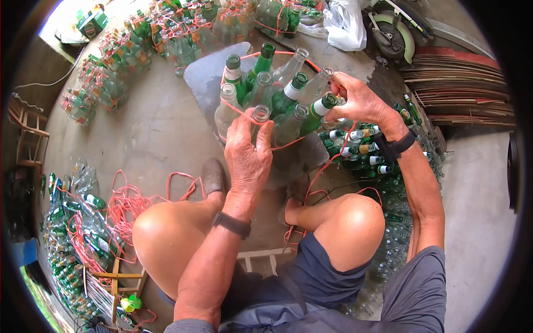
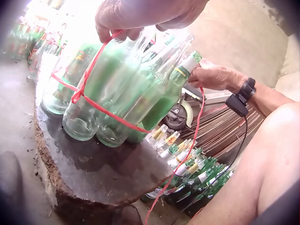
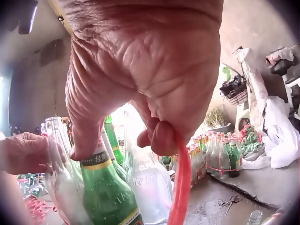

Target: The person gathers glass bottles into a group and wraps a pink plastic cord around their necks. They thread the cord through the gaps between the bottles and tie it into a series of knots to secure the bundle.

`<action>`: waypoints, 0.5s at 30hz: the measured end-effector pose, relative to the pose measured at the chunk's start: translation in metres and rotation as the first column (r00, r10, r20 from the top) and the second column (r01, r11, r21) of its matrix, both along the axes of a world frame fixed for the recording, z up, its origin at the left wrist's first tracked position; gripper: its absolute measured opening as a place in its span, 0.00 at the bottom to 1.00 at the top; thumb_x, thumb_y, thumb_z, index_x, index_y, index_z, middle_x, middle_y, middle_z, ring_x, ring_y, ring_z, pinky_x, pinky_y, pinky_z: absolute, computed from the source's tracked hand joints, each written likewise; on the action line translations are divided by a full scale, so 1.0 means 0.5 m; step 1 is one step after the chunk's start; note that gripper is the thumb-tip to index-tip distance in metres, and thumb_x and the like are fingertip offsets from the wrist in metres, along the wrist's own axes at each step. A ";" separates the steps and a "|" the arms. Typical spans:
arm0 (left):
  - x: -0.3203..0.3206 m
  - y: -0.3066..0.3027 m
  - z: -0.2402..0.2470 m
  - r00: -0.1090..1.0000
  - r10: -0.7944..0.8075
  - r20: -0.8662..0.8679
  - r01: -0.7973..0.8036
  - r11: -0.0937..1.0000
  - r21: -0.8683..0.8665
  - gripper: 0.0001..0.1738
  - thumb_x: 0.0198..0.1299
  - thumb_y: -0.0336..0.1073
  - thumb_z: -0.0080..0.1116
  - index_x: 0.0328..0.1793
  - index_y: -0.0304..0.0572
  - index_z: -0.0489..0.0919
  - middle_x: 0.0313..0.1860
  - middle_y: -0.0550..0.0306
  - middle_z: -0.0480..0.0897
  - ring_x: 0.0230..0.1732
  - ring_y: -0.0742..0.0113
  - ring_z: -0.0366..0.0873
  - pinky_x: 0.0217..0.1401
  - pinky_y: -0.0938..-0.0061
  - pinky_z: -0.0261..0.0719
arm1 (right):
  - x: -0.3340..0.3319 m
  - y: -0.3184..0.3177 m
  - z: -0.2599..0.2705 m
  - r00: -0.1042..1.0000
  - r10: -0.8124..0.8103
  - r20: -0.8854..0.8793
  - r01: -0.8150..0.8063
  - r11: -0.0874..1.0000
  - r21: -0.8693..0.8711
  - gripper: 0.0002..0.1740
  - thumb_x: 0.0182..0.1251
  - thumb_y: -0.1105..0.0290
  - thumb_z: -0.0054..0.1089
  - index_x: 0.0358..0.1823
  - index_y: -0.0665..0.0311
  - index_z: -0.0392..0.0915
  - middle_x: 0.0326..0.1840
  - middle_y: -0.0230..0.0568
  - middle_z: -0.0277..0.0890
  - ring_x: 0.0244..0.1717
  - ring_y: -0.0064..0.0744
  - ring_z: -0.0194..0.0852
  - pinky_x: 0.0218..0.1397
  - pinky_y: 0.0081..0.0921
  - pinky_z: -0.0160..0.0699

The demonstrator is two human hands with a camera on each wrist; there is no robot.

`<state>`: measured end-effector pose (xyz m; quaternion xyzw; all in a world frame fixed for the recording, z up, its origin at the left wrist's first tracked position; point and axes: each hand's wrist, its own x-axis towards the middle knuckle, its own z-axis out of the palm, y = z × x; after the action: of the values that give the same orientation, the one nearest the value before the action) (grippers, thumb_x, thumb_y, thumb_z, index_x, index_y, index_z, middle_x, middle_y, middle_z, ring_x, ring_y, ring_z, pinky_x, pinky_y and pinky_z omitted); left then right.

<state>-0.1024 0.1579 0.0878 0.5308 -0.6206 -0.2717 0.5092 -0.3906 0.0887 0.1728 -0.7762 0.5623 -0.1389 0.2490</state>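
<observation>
A bundle of green and clear glass bottles (image 1: 265,91) stands upright on a dark slab (image 1: 202,72), with red plastic twine (image 2: 112,117) looped around it and knotted at the side. At the near side, my left hand (image 1: 247,150) is at the neck of a clear bottle (image 1: 261,114) and pinches the twine there. My right hand (image 1: 363,102) reaches over the right side of the bundle. Its curled fingers grip the twine (image 3: 180,187), whose tail hangs below. The thumb lies against the neck of a green bottle (image 3: 108,192).
Tied bottle bundles (image 1: 180,44) line the back. Loose bottles lie on the left (image 1: 61,222) and in a heap on the right (image 1: 400,222). A tangle of red twine (image 1: 130,208) is on the floor. Stacked boards (image 1: 455,83) and a wheel (image 1: 391,36) are at the right rear.
</observation>
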 end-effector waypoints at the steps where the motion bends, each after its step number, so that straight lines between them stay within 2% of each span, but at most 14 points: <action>1: 0.000 0.000 -0.002 1.000 0.001 0.000 -0.001 1.000 -0.004 0.19 0.72 0.39 0.69 0.63 0.37 0.82 0.55 0.43 0.86 0.58 0.40 0.84 0.62 0.53 0.81 | 0.003 0.004 0.003 1.000 0.016 -0.005 -0.016 0.999 -0.036 0.31 0.43 0.59 0.84 0.38 0.64 0.69 0.36 0.33 0.64 0.37 0.31 0.63 0.42 0.31 0.69; 2: 0.001 0.000 -0.002 1.000 0.001 0.000 -0.001 1.000 -0.002 0.19 0.72 0.39 0.69 0.63 0.37 0.82 0.55 0.43 0.86 0.58 0.40 0.84 0.62 0.53 0.81 | 0.004 0.007 0.004 0.999 0.030 -0.011 -0.031 0.997 -0.071 0.33 0.44 0.56 0.86 0.36 0.65 0.68 0.35 0.37 0.66 0.37 0.35 0.66 0.42 0.35 0.71; 9: 0.002 -0.004 -0.005 1.000 0.010 -0.004 -0.010 1.000 0.008 0.19 0.71 0.39 0.69 0.62 0.37 0.83 0.56 0.42 0.87 0.59 0.40 0.84 0.63 0.53 0.81 | -0.002 0.017 -0.018 1.000 0.023 0.003 -0.022 0.983 -0.184 0.34 0.43 0.54 0.87 0.34 0.65 0.67 0.30 0.38 0.62 0.32 0.38 0.63 0.39 0.38 0.69; 11: 0.002 -0.003 -0.005 1.000 0.016 0.004 -0.016 1.000 0.009 0.19 0.71 0.39 0.69 0.62 0.37 0.83 0.56 0.41 0.87 0.59 0.40 0.84 0.63 0.53 0.81 | -0.004 0.019 -0.018 0.995 0.008 -0.098 -0.024 0.986 -0.163 0.33 0.44 0.63 0.85 0.51 0.68 0.78 0.33 0.32 0.64 0.34 0.27 0.64 0.40 0.30 0.71; 15: -0.001 0.000 0.001 0.999 0.027 0.029 -0.027 1.000 0.001 0.19 0.72 0.39 0.68 0.62 0.36 0.83 0.56 0.42 0.87 0.59 0.39 0.84 0.63 0.53 0.80 | -0.002 0.030 -0.026 0.997 0.006 -0.082 -0.023 0.975 -0.221 0.38 0.45 0.62 0.86 0.57 0.69 0.79 0.34 0.34 0.66 0.34 0.29 0.66 0.40 0.30 0.73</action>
<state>-0.1029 0.1580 0.0882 0.5436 -0.6204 -0.2575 0.5034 -0.3918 0.1039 0.1600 -0.8082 0.5472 -0.1676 0.1390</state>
